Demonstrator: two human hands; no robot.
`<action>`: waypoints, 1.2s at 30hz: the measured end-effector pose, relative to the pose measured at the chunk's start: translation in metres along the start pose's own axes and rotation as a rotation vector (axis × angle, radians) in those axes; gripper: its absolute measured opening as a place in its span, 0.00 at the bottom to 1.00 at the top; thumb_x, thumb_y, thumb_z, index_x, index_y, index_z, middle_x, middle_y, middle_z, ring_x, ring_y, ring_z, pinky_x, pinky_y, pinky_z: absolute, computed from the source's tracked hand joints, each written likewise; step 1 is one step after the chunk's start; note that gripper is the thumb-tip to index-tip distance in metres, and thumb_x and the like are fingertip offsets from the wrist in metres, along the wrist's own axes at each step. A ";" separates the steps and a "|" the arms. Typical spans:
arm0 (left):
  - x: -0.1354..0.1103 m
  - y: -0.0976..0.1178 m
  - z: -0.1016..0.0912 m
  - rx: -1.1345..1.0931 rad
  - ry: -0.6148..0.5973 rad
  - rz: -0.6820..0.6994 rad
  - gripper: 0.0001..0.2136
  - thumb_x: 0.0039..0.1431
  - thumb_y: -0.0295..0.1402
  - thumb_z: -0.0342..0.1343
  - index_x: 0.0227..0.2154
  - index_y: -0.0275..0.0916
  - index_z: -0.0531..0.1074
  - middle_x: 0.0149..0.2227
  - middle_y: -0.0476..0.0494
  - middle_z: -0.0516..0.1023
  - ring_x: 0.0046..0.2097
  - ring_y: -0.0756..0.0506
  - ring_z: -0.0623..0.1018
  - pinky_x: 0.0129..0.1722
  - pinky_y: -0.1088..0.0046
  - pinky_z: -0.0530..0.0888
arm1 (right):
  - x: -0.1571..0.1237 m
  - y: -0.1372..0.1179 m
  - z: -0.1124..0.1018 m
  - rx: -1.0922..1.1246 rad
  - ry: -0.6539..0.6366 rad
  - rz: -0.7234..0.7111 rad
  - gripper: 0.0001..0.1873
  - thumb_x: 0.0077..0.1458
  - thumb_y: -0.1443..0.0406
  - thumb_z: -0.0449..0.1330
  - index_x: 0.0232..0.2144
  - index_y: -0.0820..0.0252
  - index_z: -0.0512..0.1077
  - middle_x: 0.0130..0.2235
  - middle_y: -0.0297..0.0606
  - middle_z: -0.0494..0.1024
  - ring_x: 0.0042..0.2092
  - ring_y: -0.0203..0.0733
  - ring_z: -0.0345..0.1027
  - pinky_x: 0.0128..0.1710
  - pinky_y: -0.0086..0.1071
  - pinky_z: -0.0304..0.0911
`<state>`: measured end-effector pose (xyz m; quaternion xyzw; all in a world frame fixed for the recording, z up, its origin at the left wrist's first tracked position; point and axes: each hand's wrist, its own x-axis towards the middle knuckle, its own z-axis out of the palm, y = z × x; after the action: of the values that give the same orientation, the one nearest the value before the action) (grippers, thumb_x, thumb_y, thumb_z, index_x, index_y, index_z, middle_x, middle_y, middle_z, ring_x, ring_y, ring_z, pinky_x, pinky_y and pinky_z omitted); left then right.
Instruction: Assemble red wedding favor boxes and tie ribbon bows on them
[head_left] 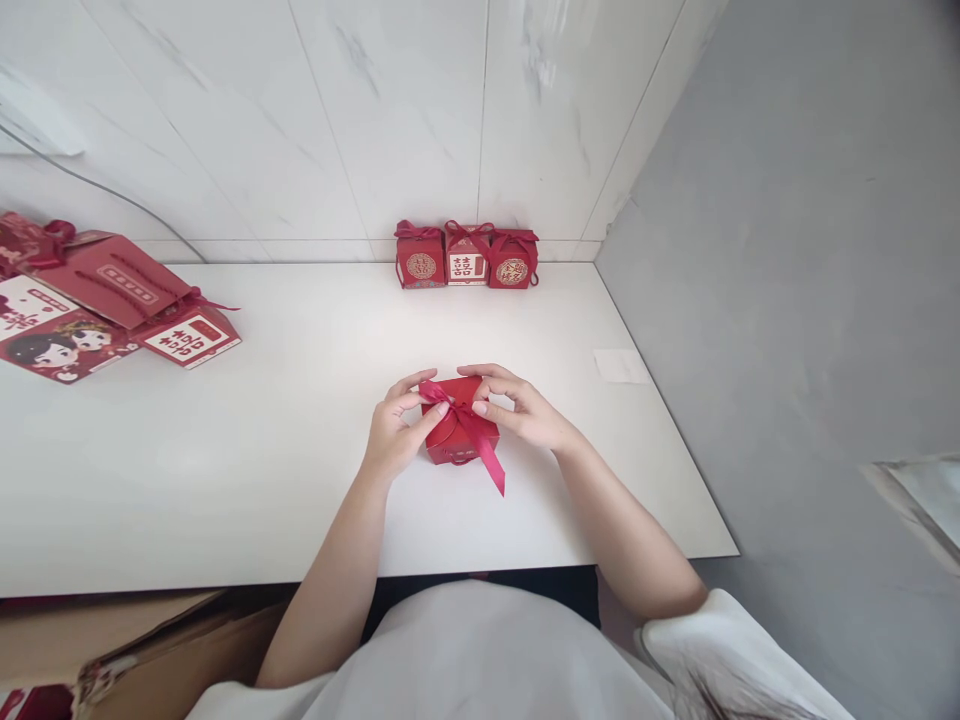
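Note:
A small red gift box [450, 440] stands on the white table in front of me, a pink-red ribbon [480, 450] crossing its top. One ribbon end hangs down over the box's near right edge. My left hand [397, 420] is at the left side of the box, its thumb and fingers closed on the ribbon near the middle of the lid. My right hand [521, 405] is on the other side, thumb and forefinger pinched at the ribbon by the knot, another finger reaching over the far edge of the box. The pinched bit of ribbon is partly hidden by the fingers.
Three red boxes with ribbon bows [466, 262] stand in a row against the tiled wall. Larger red gift bags and boxes [112, 300] sit at the left. A white paper [621, 366] lies near the right edge, beside a grey wall [795, 300]. A cardboard box [165, 650] is below the table.

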<state>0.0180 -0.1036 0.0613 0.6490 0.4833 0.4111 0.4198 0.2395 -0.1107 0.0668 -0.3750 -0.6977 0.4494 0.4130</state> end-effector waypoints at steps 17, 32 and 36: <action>-0.016 0.011 0.003 0.499 0.183 0.285 0.09 0.63 0.34 0.56 0.37 0.53 0.82 0.58 0.50 0.73 0.60 0.39 0.69 0.60 0.52 0.68 | 0.009 -0.008 0.028 -0.108 0.156 0.082 0.08 0.62 0.61 0.58 0.37 0.51 0.79 0.57 0.41 0.74 0.65 0.47 0.61 0.62 0.45 0.59; -0.016 0.025 0.016 0.354 0.209 0.114 0.03 0.57 0.34 0.60 0.34 0.45 0.77 0.54 0.47 0.77 0.59 0.37 0.71 0.58 0.52 0.69 | 0.010 -0.005 0.033 -0.233 0.291 -0.033 0.05 0.57 0.66 0.60 0.32 0.54 0.77 0.55 0.40 0.77 0.61 0.48 0.64 0.61 0.49 0.62; -0.014 0.023 0.016 0.313 0.197 0.048 0.03 0.56 0.36 0.61 0.32 0.45 0.77 0.55 0.47 0.76 0.61 0.36 0.69 0.61 0.50 0.66 | 0.008 -0.008 0.031 -0.191 0.278 -0.022 0.06 0.61 0.64 0.58 0.36 0.52 0.76 0.55 0.41 0.76 0.60 0.46 0.66 0.59 0.47 0.62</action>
<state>0.0373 -0.1237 0.0764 0.6744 0.5645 0.4024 0.2542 0.2070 -0.1156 0.0681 -0.4635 -0.6774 0.3202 0.4731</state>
